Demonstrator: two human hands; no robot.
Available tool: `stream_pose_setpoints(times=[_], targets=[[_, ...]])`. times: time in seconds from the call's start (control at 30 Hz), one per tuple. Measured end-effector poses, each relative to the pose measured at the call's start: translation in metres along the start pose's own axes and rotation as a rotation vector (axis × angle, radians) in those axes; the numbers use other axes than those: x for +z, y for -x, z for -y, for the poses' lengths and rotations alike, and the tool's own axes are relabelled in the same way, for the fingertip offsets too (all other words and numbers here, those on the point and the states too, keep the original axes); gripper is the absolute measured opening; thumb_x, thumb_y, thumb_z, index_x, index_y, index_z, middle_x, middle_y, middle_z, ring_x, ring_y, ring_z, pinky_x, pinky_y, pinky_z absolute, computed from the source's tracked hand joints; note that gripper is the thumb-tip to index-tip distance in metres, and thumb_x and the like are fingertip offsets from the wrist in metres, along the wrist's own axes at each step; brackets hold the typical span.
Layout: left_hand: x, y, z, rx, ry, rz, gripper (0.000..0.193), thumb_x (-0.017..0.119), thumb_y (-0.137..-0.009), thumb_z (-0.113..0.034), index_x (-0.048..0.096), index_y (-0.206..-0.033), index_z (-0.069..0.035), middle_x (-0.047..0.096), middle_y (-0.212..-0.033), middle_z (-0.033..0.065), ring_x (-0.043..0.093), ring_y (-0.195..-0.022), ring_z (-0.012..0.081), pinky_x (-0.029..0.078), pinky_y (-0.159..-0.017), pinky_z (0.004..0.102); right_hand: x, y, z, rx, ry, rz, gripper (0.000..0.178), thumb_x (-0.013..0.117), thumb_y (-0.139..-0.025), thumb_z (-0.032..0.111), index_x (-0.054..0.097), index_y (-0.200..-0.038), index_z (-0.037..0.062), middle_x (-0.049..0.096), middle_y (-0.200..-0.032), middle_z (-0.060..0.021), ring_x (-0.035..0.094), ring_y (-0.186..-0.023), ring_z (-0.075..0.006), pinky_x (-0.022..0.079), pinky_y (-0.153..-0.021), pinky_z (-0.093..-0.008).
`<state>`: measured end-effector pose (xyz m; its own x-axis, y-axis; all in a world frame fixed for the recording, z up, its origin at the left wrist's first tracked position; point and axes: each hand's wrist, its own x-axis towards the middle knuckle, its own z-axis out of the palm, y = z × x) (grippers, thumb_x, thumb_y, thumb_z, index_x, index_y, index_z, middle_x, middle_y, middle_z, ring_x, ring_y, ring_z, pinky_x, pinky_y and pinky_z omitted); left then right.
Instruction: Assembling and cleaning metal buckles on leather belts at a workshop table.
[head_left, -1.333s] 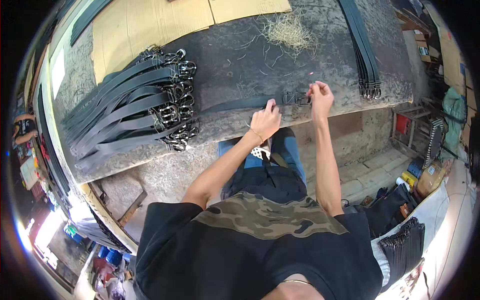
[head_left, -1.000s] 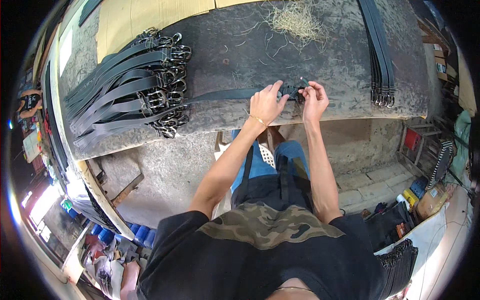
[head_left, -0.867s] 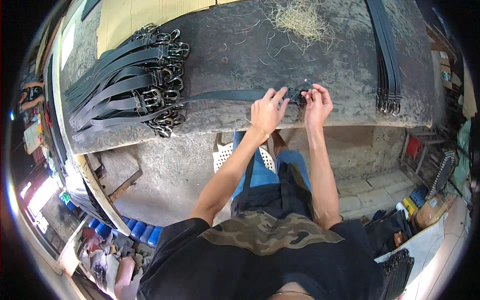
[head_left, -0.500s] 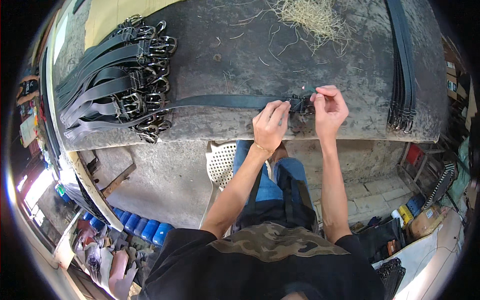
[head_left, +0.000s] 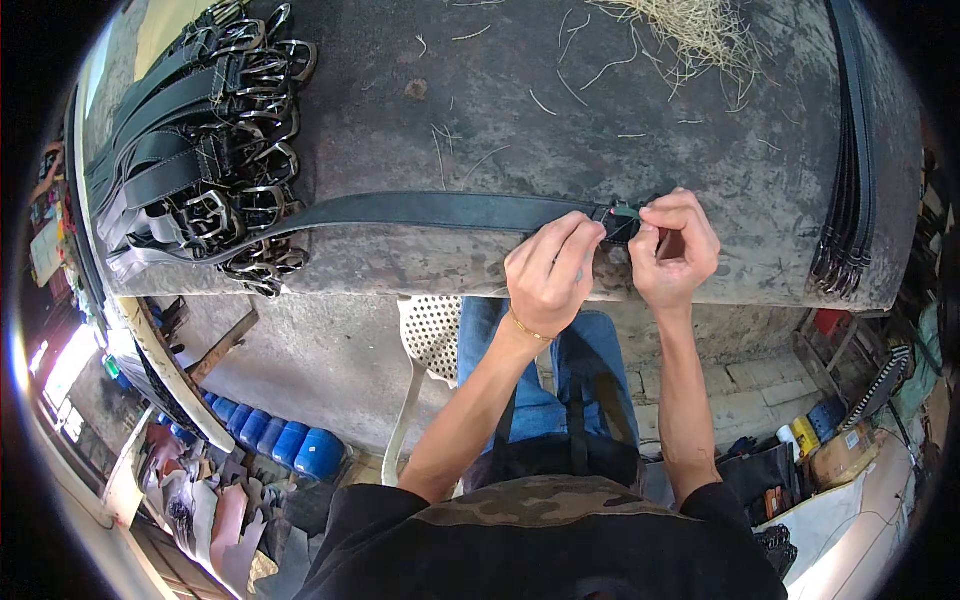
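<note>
A long black leather belt (head_left: 430,211) lies across the table, its right end between my two hands. My left hand (head_left: 552,272) is closed, fingertips pinching the belt beside its buckle end. My right hand (head_left: 682,250) is closed with thumb and finger pinched round a small, thin greenish stick-like thing (head_left: 625,212) with a pinkish tip. That tip is at the belt's end, close to my left fingertips. Its exact kind is too small to make out, and my fingers partly hide the buckle.
A heap of black belts with metal buckles (head_left: 240,140) lies at the left. More black belts (head_left: 850,150) hang together at the right of the table (head_left: 480,120). Cut pale threads (head_left: 700,40) are piled at the far side. Below stands a perforated plastic chair (head_left: 430,335).
My right hand has lowered the small greenish thing from above the belt to the belt's end. My left hand still pinches the belt. The whole view has shifted somewhat.
</note>
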<state>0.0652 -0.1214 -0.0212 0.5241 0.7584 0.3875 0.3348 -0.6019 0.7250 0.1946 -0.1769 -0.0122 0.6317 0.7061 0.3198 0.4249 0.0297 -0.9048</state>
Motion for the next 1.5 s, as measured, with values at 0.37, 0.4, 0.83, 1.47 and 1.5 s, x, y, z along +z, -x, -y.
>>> stream_pose_setpoints(times=[0.37,0.4,0.83,1.47,1.5], targets=[[0.0,0.0,-0.001,-0.002,-0.007,-0.009,0.024,0.072,-0.065,0.005,0.063,-0.086,-0.002,0.064,-0.086,0.0093,0.066,-0.07,0.0233,0.053,-0.058,0.0306,0.001,0.005,-0.002,0.02,0.038,0.021,0.015,0.061,-0.064,-0.01,0.059,-0.076,-0.0014,0.056,-0.07,-0.0059,0.047,-0.052,-0.008,0.034,-0.044,-0.0206],[0.0,0.0,-0.001,-0.008,-0.007,-0.003,0.024,0.072,-0.066,0.004,0.063,-0.086,-0.002,0.064,-0.086,0.0093,0.066,-0.07,0.0234,0.053,-0.058,0.0306,0.0,0.006,-0.002,0.022,0.046,0.05,0.015,0.058,-0.066,-0.012,0.059,-0.077,-0.0024,0.056,-0.074,-0.0068,0.047,-0.057,-0.009,0.035,-0.045,-0.0204],[-0.001,-0.001,-0.002,-0.042,0.014,-0.011,0.022,0.07,-0.067,0.008,0.063,-0.085,-0.002,0.064,-0.085,0.0099,0.065,-0.071,0.0254,0.052,-0.06,0.0314,0.001,0.006,0.0,0.017,0.085,0.076,0.014,0.055,-0.07,-0.014,0.059,-0.078,-0.0031,0.057,-0.078,-0.0069,0.044,-0.056,-0.0044,0.031,-0.045,-0.019],[-0.024,-0.044,-0.022,-0.338,0.182,0.105,0.014,0.067,-0.075,0.003,0.065,-0.088,-0.002,0.065,-0.084,0.0107,0.065,-0.074,0.0287,0.052,-0.064,0.0336,-0.007,0.009,-0.011,0.179,-0.335,-0.202,0.012,0.053,-0.082,-0.011,0.057,-0.089,-0.0025,0.055,-0.091,-0.0076,0.05,-0.065,-0.0104,0.043,-0.055,-0.0241],[-0.028,-0.057,-0.025,-0.37,0.17,0.114,0.011,0.066,-0.078,0.001,0.065,-0.089,-0.002,0.065,-0.083,0.011,0.065,-0.075,0.0302,0.052,-0.065,0.0352,-0.01,0.008,-0.011,0.257,-0.485,-0.309,0.01,0.052,-0.084,-0.009,0.056,-0.091,-0.0024,0.054,-0.093,-0.0076,0.051,-0.067,-0.0116,0.045,-0.057,-0.0267]])
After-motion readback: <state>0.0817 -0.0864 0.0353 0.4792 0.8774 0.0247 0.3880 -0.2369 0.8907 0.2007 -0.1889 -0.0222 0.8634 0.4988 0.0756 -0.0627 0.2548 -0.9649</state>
